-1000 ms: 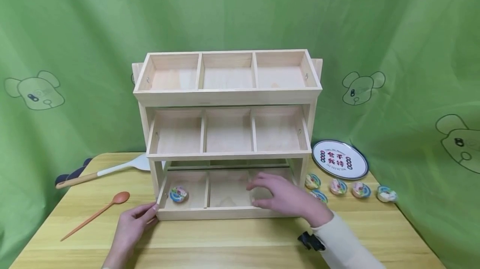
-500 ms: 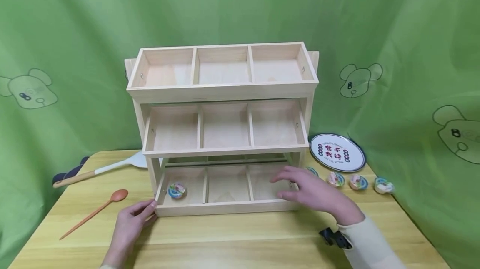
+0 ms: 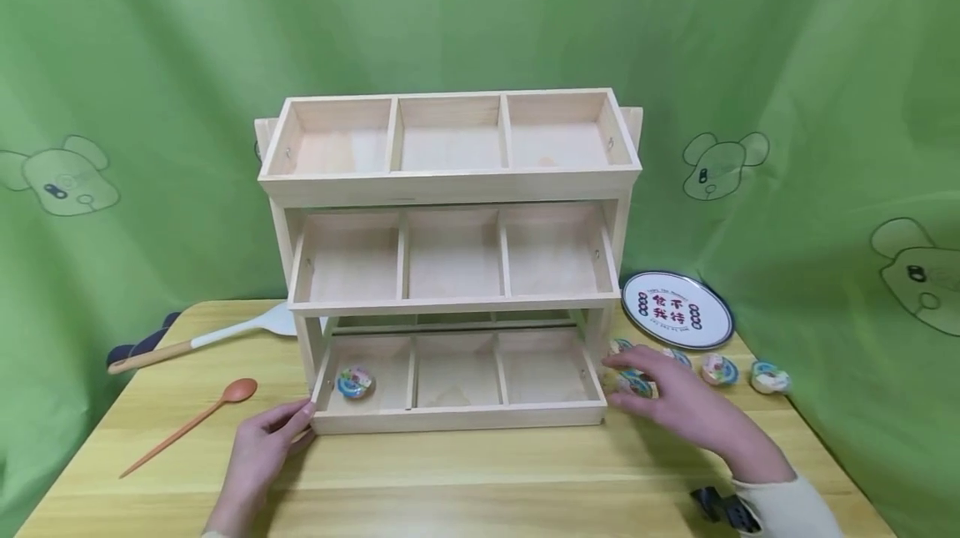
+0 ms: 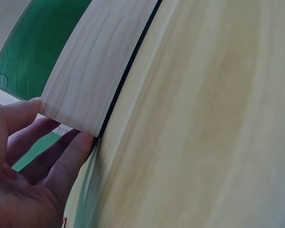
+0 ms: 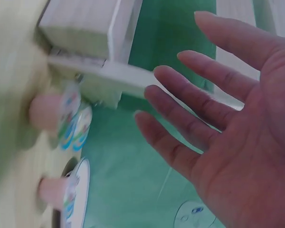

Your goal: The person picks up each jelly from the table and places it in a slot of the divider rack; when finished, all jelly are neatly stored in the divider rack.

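A three-tier wooden rack (image 3: 450,190) stands on the table, each tier split into three compartments. A small jelly cup (image 3: 355,382) with a printed lid sits in the bottom tier's left compartment. My left hand (image 3: 262,446) holds the front left corner of the bottom tray (image 4: 85,85), thumb at its upper edge and fingers at the side. Right of the rack, my right hand (image 3: 675,400) hovers with fingers spread, near a jelly cup (image 3: 636,384) that it partly covers in the head view. In the right wrist view the palm (image 5: 247,156) holds nothing, and pink-bodied cups (image 5: 50,111) stand beyond the fingers.
More jelly cups (image 3: 720,369) stand in a row to the right. Behind them lies a white oval plate (image 3: 677,310) with dark lettering. On the left are an orange spoon (image 3: 191,431) and a white spatula (image 3: 225,336) with a wooden handle. A green curtain (image 3: 450,12) hangs behind.
My right hand has moved right, from over the bottom tray's right compartment to the jelly cups beside the rack. My left hand stays at the tray's corner.
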The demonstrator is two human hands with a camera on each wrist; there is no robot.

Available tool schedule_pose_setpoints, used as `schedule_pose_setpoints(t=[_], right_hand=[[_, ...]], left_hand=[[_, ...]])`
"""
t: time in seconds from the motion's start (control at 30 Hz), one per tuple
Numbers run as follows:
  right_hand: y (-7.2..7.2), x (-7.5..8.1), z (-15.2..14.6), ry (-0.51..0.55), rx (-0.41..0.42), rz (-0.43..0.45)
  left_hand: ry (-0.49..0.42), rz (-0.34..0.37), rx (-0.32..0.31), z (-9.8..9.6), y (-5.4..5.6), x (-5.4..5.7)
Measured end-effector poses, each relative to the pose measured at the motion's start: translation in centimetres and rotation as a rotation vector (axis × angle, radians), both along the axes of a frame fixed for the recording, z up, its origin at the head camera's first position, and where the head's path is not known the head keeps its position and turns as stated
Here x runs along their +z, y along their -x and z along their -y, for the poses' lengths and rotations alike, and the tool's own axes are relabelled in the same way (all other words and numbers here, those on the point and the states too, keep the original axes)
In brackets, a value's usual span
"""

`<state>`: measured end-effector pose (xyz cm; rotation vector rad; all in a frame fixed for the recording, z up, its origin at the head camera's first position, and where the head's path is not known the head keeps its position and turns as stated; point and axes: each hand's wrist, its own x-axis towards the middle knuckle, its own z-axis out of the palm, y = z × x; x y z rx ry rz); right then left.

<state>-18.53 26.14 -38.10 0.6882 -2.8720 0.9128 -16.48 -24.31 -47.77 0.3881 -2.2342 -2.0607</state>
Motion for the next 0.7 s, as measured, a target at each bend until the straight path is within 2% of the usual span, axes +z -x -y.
schedule_pose_setpoints(t=[0.3,0.7], right_hand=[[0.0,-1.8,-1.9,-0.074,-0.122,-0.041],[1.0,-3.8,-3.6,-0.139,-0.125,-0.057]], left_hand=[[-0.008,0.003,-0.003,-0.1,-0.1,-0.2],[-0.014,0.009,-0.004,-0.1,0.0,0.0]])
